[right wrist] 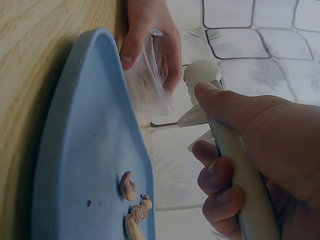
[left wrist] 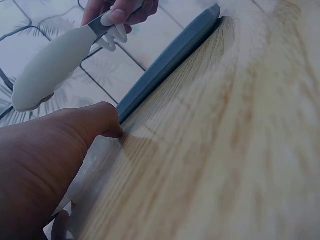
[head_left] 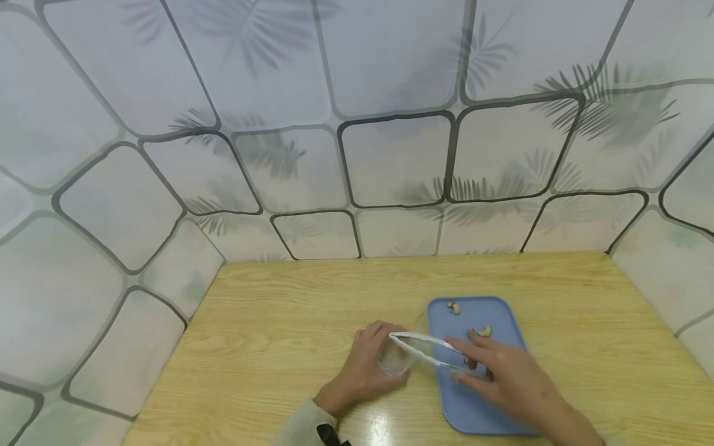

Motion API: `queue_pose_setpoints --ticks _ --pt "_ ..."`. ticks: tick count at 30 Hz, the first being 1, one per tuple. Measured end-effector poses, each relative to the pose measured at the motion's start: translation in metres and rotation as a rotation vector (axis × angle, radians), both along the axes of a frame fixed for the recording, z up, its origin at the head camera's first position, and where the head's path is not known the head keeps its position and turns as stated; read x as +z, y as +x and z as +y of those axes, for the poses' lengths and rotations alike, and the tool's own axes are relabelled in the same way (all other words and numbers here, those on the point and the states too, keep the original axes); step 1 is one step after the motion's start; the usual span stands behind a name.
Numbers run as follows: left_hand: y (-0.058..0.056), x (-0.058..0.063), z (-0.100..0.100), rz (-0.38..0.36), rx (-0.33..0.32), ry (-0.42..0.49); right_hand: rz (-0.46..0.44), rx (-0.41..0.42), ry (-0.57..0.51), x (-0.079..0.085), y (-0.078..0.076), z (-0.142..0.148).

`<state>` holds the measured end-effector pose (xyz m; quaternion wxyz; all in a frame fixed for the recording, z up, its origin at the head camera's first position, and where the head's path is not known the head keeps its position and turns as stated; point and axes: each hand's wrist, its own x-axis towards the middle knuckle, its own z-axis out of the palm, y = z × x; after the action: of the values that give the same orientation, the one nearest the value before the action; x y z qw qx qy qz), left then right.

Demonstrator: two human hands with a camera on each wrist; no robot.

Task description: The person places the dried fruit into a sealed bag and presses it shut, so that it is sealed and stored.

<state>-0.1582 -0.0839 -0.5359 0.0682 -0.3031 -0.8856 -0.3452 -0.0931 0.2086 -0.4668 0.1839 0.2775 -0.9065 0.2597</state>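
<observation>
My left hand [head_left: 365, 362] grips a clear plastic cup [head_left: 393, 367] on the table, just left of the blue tray [head_left: 468, 409]. In my right hand [head_left: 510, 378] is a pair of tongs [head_left: 424, 337] with white tips, held over the tray and pointing left. The tips reach above the cup's mouth. A small brownish bit shows at the tip [left wrist: 47, 98] in the left wrist view; whether it is a nut I cannot tell. Several cashews [right wrist: 127, 186] lie on the tray, some partly hidden by my right hand in the head view.
The wood-grain table [head_left: 268, 347] meets a patterned wall covering [head_left: 396, 161] at the back and sides. Dark crumbs [right wrist: 89, 203] dot the tray. A raised rim [head_left: 471, 298] runs around the tray.
</observation>
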Motion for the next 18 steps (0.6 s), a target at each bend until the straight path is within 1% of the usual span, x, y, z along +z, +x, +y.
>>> queue_pose_setpoints --ticks 4,8,12,18 --pt "-0.0007 0.0009 -0.0002 -0.024 -0.002 0.006 -0.042 -0.007 -0.01 0.0 0.0021 -0.004" --pt "-0.0008 0.0015 -0.0004 -0.035 -0.005 0.014 -0.043 -0.005 0.017 -0.0019 0.0026 -0.0073" --pt "0.0 0.0017 -0.0007 -0.025 -0.007 0.019 -0.061 -0.001 0.021 -0.0042 0.0035 -0.0091" --pt "0.0009 0.0011 -0.0005 -0.012 0.007 0.007 -0.072 -0.041 0.006 -0.0031 0.003 -0.0041"
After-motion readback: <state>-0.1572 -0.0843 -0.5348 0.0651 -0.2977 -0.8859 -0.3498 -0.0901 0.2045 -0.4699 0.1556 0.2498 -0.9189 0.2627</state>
